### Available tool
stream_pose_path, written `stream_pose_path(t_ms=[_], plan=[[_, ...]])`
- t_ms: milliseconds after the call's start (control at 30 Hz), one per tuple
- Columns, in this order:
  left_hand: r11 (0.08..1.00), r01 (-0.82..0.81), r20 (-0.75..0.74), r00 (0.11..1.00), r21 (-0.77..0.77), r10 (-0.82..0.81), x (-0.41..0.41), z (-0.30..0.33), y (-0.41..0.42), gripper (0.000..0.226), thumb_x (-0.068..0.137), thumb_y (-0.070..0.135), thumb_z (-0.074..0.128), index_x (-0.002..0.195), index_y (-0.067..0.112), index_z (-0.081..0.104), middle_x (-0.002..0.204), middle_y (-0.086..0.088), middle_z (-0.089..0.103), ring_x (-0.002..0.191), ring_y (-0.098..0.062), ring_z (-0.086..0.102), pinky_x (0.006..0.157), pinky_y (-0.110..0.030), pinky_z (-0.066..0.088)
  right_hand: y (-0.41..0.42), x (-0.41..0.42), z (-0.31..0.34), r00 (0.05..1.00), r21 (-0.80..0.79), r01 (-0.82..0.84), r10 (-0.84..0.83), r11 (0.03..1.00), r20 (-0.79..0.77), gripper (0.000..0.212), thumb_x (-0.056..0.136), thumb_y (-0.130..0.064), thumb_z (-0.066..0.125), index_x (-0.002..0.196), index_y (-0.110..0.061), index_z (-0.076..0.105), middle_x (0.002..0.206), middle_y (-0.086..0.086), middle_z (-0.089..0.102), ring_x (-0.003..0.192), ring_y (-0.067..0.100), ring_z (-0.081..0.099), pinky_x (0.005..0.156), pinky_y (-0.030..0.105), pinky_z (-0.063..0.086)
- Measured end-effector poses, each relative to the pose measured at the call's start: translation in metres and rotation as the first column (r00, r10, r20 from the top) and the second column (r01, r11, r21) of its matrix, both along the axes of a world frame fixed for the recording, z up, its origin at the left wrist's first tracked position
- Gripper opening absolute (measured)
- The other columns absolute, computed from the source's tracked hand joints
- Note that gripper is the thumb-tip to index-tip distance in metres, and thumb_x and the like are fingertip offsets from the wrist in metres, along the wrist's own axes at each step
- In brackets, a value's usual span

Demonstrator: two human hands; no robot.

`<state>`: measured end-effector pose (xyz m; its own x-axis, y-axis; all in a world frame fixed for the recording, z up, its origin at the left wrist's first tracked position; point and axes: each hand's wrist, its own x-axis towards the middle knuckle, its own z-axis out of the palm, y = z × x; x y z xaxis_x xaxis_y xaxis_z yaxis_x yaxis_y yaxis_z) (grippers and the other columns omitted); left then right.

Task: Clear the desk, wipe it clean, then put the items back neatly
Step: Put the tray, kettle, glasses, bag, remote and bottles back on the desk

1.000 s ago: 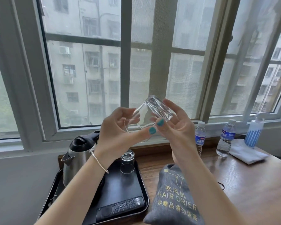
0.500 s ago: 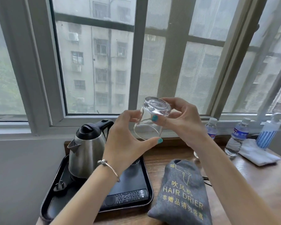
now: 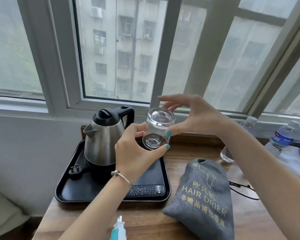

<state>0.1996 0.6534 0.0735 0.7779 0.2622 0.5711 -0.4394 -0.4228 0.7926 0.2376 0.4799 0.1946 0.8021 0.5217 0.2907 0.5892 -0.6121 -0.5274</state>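
- The glass point(image 3: 158, 129) is upside down, held above the back right corner of the black tray point(image 3: 66, 184), just right of the kettle point(image 3: 102, 135).
- The step in hand looks like setting it mouth-down on the tray. It should go down level, clear of the kettle and the remote point(image 3: 146, 190), with the grip released only once the rim sits flat.
- The left hand point(image 3: 135, 151) curls around the lower wall, thumb at the rim.
- The right hand point(image 3: 196, 116) pinches near the thick base between thumb and fingers, the other fingers spread.
- Both forearms reach over the bench point(image 3: 145, 220).
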Motion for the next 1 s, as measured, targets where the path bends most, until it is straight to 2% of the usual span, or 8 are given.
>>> stream_pose_path(t_ms=[133,267,333,433,567,667,733,1000], plan=[[0.999,-0.015,-0.046,0.999,0.034,0.017,0.003,-0.02,0.002,0.066,0.046,0.047,0.09,0.101,0.025,0.06,0.1,0.021,0.065,0.095,0.009,0.06,0.082,-0.02,0.049,0.007,0.022,-0.007,0.996,-0.206,-0.084,0.078,0.975,-0.038,0.084,0.045,-0.072,0.08,0.123,-0.045,0.063,0.103,-0.023,0.063,0.102,0.004,0.059,0.097,0.045,0.048],[1.0,-0.005,-0.097,0.995,0.024,0.007,0.009,-0.042,0.0,0.068,0.048,0.044,0.091,0.105,0.022,0.061,0.105,0.018,0.065,0.098,0.007,0.059,0.085,-0.016,0.048,0.014,0.042,-0.017,0.988,-0.314,-0.148,0.126,0.938,-0.088,0.074,0.044,-0.064,0.087,0.112,-0.041,0.068,0.102,-0.023,0.065,0.102,0.001,0.057,0.095,0.042,0.047],[1.0,0.003,-0.128,0.992,-0.008,-0.004,0.015,-0.052,-0.002,0.068,0.051,0.038,0.092,0.109,0.021,0.061,0.108,0.015,0.065,0.101,0.006,0.058,0.088,-0.01,0.045,0.016,0.054,-0.026,0.981,-0.307,-0.18,0.15,0.935,-0.12,0.07,0.047,-0.051,0.093,0.11,-0.033,0.069,0.101,-0.019,0.067,0.1,-0.001,0.058,0.095,0.035,0.047],[0.997,0.014,-0.184,0.983,-0.071,-0.027,0.024,-0.066,-0.007,0.066,0.058,0.027,0.09,0.116,0.02,0.059,0.111,0.014,0.063,0.106,0.005,0.056,0.09,-0.006,0.04,0.018,0.073,-0.044,0.975,-0.279,-0.204,0.17,0.938,-0.142,0.068,0.049,-0.044,0.094,0.11,-0.027,0.069,0.098,-0.015,0.069,0.097,-0.002,0.061,0.092,0.028,0.048],[0.976,-0.041,-0.236,0.972,-0.213,-0.01,0.031,-0.08,-0.018,0.063,0.067,0.016,0.085,0.125,0.02,0.059,0.111,0.027,0.058,0.107,0.016,0.052,0.095,-0.007,0.039,0.019,0.098,-0.074,0.973,-0.274,-0.213,0.177,0.938,-0.151,0.066,0.05,-0.038,0.096,0.109,-0.027,0.07,0.093,-0.021,0.066,0.091,-0.008,0.059,0.086,0.018,0.044],[0.958,-0.068,-0.295,0.955,-0.279,-0.018,0.031,-0.091,-0.026,0.08,0.068,0.022,0.085,0.14,0.018,0.048,0.135,0.013,0.054,0.126,0.005,0.046,0.109,-0.027,0.038,0.023,0.116,-0.092,0.967,-0.247,-0.225,0.184,0.942,-0.178,0.068,0.046,-0.048,0.093,0.108,-0.03,0.07,0.095,-0.018,0.069,0.095,0.001,0.062,0.092,0.035,0.049],[0.946,-0.064,-0.341,0.939,-0.317,-0.051,0.03,-0.098,-0.031,0.091,0.068,0.024,0.085,0.146,0.022,0.039,0.144,0.013,0.046,0.133,0.005,0.038,0.113,-0.03,0.034,0.028,0.127,-0.101,0.961,-0.246,-0.243,0.199,0.938,-0.19,0.072,0.042,-0.059,0.086,0.107,-0.032,0.069,0.097,-0.019,0.069,0.096,0.002,0.062,0.092,0.041,0.049],[0.882,-0.071,-0.423,0.893,-0.465,-0.151,0.04,-0.115,-0.039,0.106,0.061,0.034,0.085,0.148,0.04,0.025,0.15,0.024,0.031,0.137,0.008,0.025,0.115,-0.032,0.031,0.046,0.154,-0.129,0.94,-0.266,-0.294,0.227,0.918,-0.256,0.071,0.038,-0.064,0.083,0.103,-0.041,0.066,0.096,-0.024,0.068,0.096,0.002,0.062,0.092,0.041,0.05]])
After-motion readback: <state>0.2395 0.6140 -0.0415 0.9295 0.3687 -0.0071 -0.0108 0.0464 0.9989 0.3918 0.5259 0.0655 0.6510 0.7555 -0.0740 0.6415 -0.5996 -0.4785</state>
